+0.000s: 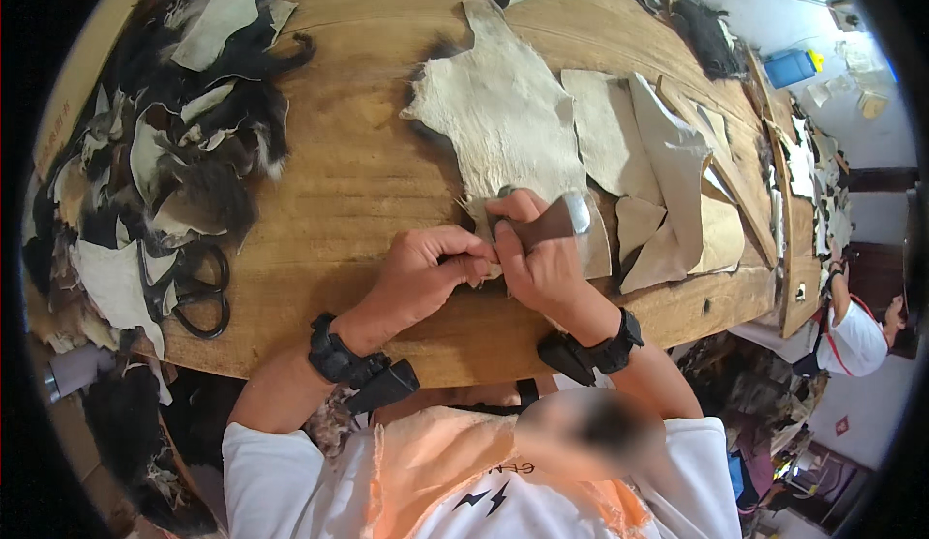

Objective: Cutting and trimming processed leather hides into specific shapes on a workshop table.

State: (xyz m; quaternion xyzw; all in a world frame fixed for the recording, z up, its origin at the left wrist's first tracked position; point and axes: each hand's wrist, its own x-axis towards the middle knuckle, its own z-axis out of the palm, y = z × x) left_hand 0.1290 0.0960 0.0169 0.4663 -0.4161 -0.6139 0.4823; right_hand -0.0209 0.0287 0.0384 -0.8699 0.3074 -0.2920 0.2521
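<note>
A pale hide (pixel 508 104) with dark fur showing at its edges lies skin side up before me, its near end under my hands. My left hand (pixel 421 273) is closed, thumb and fingers pinching the hide's near edge. In my right hand (pixel 547 263) is a tool with a dark handle and rounded metal end (pixel 559 222), probably a knife; its working end is hidden by my fingers. Both hands nearly meet close to the table's front edge.
Dark fur scraps (pixel 218 191) heap up at the left, with black-handled scissors (pixel 208 307) at their near side. Cut pale hide pieces (pixel 668 181) and a wooden strip (pixel 721 166) lie to the right. Another person (pixel 852 336) is at the far right.
</note>
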